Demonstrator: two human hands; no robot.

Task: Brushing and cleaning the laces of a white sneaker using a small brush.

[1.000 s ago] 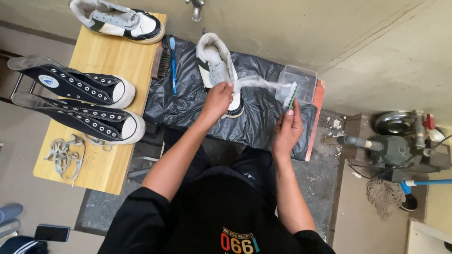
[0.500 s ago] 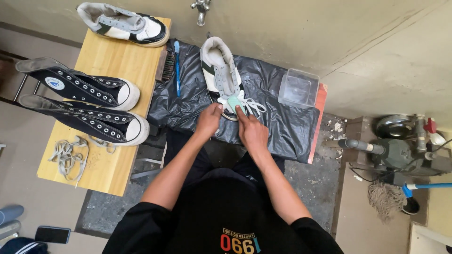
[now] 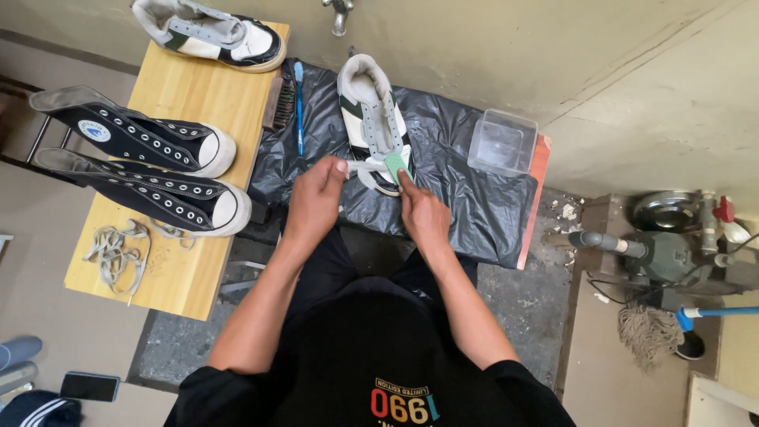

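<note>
A white low sneaker with dark stripes (image 3: 370,111) lies on a black plastic sheet (image 3: 458,198), toe toward me. My left hand (image 3: 315,198) pinches a white shoelace (image 3: 360,168) just in front of the toe. Close beside it, my right hand (image 3: 423,212) presses a small green block (image 3: 396,165) against the same lace. The two hands are almost touching over the sheet's front half.
A clear plastic tub (image 3: 503,142) stands at the sheet's right. A blue toothbrush (image 3: 299,99) and a scrub brush (image 3: 280,103) lie at its left. The wooden table (image 3: 170,277) holds two black high-tops (image 3: 150,170), another white sneaker (image 3: 209,33) and loose laces (image 3: 115,249). A pump (image 3: 664,253) and mop (image 3: 648,332) are at the right.
My right hand has come in from beside the clear tub to the shoe's toe, bringing the green block along the lace. The left hand stayed near the toe.
</note>
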